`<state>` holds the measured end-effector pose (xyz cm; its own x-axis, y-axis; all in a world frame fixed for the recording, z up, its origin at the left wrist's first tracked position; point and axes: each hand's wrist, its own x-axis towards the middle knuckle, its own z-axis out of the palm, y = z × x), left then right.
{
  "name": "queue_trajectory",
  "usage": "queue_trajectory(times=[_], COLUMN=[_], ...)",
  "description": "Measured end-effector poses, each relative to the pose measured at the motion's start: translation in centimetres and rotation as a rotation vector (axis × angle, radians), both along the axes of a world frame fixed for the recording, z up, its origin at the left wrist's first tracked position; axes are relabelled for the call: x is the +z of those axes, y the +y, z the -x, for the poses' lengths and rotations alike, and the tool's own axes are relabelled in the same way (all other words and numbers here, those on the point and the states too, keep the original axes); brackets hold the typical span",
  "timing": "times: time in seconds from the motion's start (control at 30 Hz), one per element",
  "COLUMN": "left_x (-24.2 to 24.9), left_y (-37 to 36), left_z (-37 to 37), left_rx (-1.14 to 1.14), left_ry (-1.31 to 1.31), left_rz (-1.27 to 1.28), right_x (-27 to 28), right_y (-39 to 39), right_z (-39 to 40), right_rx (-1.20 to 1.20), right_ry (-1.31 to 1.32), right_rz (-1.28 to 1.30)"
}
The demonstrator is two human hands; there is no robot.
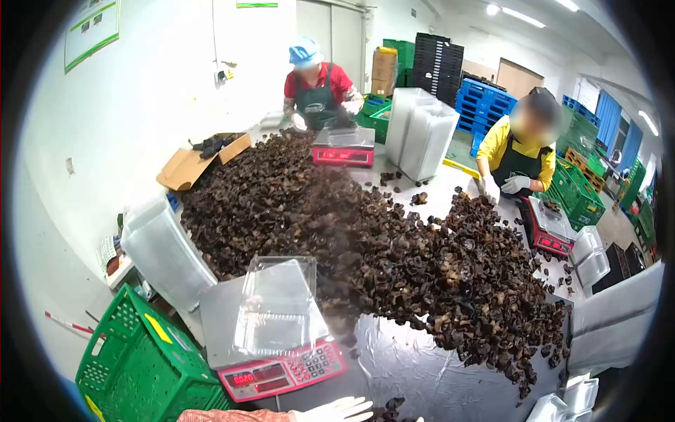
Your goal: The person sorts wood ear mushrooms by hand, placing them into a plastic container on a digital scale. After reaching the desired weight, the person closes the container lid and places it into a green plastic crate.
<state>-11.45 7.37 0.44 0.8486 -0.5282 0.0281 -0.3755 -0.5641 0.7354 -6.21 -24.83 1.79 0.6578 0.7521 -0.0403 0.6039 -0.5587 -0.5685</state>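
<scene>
My left hand point(336, 410), in a white glove, reaches in at the bottom edge with its fingers stretched out and nothing in them. Just above it is a red digital scale point(281, 371) with a lit display. On the scale's metal plate lies an open, clear plastic box point(275, 309). A few dark wood ear mushrooms point(389, 408) lie on the table right of my left hand. Of my right hand point(420, 420) only a small white tip seems to show at the bottom edge, its fingers hidden. A large heap of wood ears point(422, 267) spreads beyond the scale.
Left of the scale stand a green crate point(148, 359) and stacked clear boxes point(167, 250). Two co-workers in aprons work across the table, one at a far scale point(343, 155), one at a right-hand scale point(552, 243). A cardboard box point(200, 162) borders the heap.
</scene>
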Motion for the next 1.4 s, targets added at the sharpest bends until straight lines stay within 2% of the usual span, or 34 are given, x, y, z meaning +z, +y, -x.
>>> queue_trajectory(times=[0.03,0.1,0.13,0.17,0.2,0.3,0.4,0.47,0.5,0.53,0.57,0.6,0.63,0.7,0.77,0.9,0.97,1.03,1.1,1.17,1.2,1.23,1.27,1.3,1.33,1.4], left_x=[0.2,0.6,2.1,0.2,0.4,-1.9,-3.1,-1.2,-0.7,-0.8,-0.7,-0.2,0.3,1.7,4.2,9.8,12.6,16.1,16.4,16.2,14.6,11.7,11.5,11.2,10.9,11.1], left_y=[0.0,-0.1,-0.5,-1.4,-1.6,-2.9,-5.5,-7.0,-7.5,-8.2,-8.9,-9.1,-9.2,-9.3,-8.6,-3.8,0.0,4.1,8.2,11.0,13.2,15.2,16.1,17.0,17.8,18.2], left_z=[-0.3,-1.0,-1.6,-1.0,-0.8,-1.2,-2.3,-3.0,-3.1,-3.4,-3.7,-3.9,-4.1,-4.7,-5.0,-5.4,-5.7,-5.1,-5.3,-5.1,-5.0,-5.1,-4.4,-3.8,-3.4,-2.6], left_rx=[0.007,0.031,-0.075,0.040,0.086,0.283,0.403,0.555,0.634,0.701,0.752,0.775,0.797,0.845,0.896,1.000,1.030,1.073,1.109,1.185,1.250,1.258,1.219,1.171,1.105,1.054], left_ry=[-0.076,-0.229,-0.011,-0.121,-0.063,-0.205,-0.102,-0.043,0.014,-0.031,0.048,0.070,0.093,-0.025,-0.093,-0.316,-0.436,-0.490,-0.672,-0.621,-0.590,-0.523,-0.436,-0.348,-0.380,-0.399], left_rz=[-0.023,-0.074,-0.222,-0.004,-0.014,0.120,0.255,0.468,0.549,0.586,0.728,0.755,0.783,0.773,0.789,0.700,0.816,0.788,0.655,0.673,0.379,0.320,0.139,-0.039,-0.169,-0.117], right_x=[0.0,2.0,1.0,-0.2,0.4,-1.4,-1.8,-1.5,-1.1,-0.5,0.1,0.2,0.3,1.4,4.8,10.3,13.8,16.1,16.6,15.1,13.2,11.2,10.1,10.2,10.4,11.0], right_y=[1.4,5.2,6.3,6.6,6.9,7.6,9.3,10.7,11.3,11.7,12.2,12.5,12.8,13.4,15.3,20.9,25.2,29.5,33.6,37.2,38.7,40.0,40.4,40.4,40.4,39.5], right_z=[-0.3,-1.0,-1.7,-1.7,-1.9,-2.3,-1.8,-1.8,-2.0,-2.3,-2.6,-3.1,-3.3,-3.9,-4.2,-5.7,-6.1,-6.6,-6.8,-7.6,-8.2,-8.8,-9.3,-8.7,-8.7,-8.7], right_rx=[-0.009,-0.027,0.000,0.029,0.022,-0.078,-0.232,-0.403,-0.502,-0.545,-0.590,-0.618,-0.679,-0.681,-0.692,-0.473,-0.323,-0.171,-0.073,-0.038,-0.048,-0.057,-0.049,-0.057,-0.034,-0.008], right_ry=[0.029,-0.152,-0.152,-0.145,-0.145,-0.091,-0.027,0.055,0.187,0.252,0.317,0.298,0.394,0.400,0.471,0.425,0.367,0.347,0.396,0.445,0.412,0.381,0.344,0.228,0.221,0.269], right_rz=[-0.040,-0.120,-0.127,-0.125,-0.119,-0.232,-0.445,-0.552,-0.593,-0.621,-0.648,-0.668,-0.729,-0.768,-0.831,-0.909,-0.971,-1.005,-1.074,-1.021,-0.948,-0.876,-0.765,-0.802,-0.792,-0.796])
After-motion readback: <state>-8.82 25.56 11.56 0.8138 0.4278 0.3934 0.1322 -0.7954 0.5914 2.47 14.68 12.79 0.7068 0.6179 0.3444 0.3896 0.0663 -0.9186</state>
